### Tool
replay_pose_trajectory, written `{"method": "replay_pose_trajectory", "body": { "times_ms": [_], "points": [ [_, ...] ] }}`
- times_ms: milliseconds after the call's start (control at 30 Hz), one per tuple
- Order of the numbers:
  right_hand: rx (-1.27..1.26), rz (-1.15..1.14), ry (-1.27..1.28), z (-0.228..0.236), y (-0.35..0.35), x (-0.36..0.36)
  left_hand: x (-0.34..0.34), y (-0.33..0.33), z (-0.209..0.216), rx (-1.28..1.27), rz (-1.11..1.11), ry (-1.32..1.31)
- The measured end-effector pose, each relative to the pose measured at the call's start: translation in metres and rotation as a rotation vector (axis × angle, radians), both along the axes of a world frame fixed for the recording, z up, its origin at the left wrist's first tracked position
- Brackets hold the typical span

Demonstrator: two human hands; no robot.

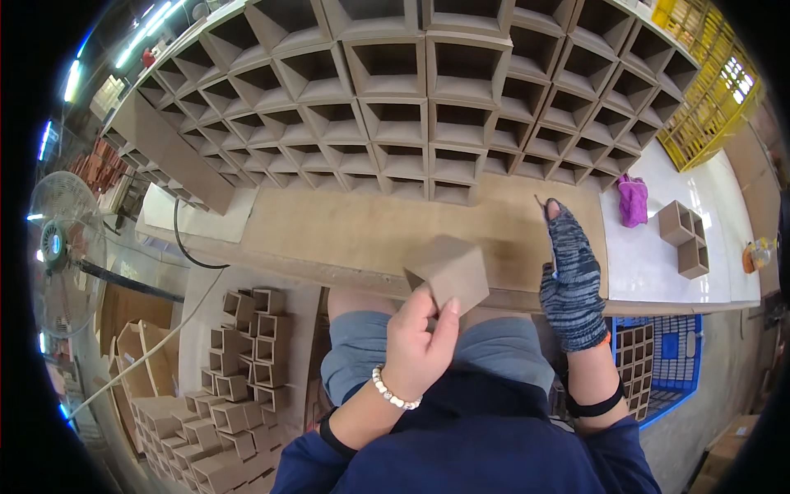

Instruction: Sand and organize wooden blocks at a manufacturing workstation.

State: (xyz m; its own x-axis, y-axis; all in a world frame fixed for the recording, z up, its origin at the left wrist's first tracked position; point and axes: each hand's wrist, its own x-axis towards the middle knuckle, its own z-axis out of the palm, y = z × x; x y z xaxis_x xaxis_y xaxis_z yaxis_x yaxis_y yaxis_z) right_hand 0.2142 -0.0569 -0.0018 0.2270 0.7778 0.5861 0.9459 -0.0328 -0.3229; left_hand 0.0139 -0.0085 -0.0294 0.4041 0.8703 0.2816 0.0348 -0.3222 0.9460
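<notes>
My bare left hand (pixel 420 339) pinches a small greyish-brown cardboard box (pixel 461 276) by its near edge, tilted above the front edge of the table. To its right, my right hand (pixel 572 284) wears a striped dark knit glove with one fingertip bare. Its fingers are pressed together around a thin stick-like tool (pixel 539 200), whose tip pokes out beyond the bare fingertip. Most of that tool is hidden by the glove. Beyond both hands, many open square boxes (pixel 393 99) stand stacked in rows like a honeycomb wall.
A purple cloth bundle (pixel 633 201) and a few joined boxes (pixel 685 239) lie on the white surface at right. Below are a blue crate (pixel 695 362) with a grid inside and a box pile (pixel 218 428). A fan (pixel 66 247) stands left, a yellow rack (pixel 699 123) far right.
</notes>
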Motion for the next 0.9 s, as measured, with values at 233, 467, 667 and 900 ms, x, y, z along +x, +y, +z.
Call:
{"method": "replay_pose_trajectory", "body": {
  "times_ms": [233, 467, 667, 900],
  "points": [
    [-0.156, 0.524, -0.027, 0.014, 0.003, -0.06, 0.009, -0.004, 0.001, 0.449, 0.034, 0.187],
    [-0.317, 0.391, -0.153, 0.017, -0.007, -0.071, 0.014, -0.001, -0.009, 0.611, -0.045, 0.161],
    [-0.202, 0.224, -0.096, -0.012, 0.019, -0.025, 0.013, -0.003, 0.012, 0.495, -0.013, 0.296],
    [-0.144, 0.446, -0.064, 0.008, 0.01, -0.051, 0.01, -0.001, 0.003, 0.491, -0.013, 0.207]
  ]
}}
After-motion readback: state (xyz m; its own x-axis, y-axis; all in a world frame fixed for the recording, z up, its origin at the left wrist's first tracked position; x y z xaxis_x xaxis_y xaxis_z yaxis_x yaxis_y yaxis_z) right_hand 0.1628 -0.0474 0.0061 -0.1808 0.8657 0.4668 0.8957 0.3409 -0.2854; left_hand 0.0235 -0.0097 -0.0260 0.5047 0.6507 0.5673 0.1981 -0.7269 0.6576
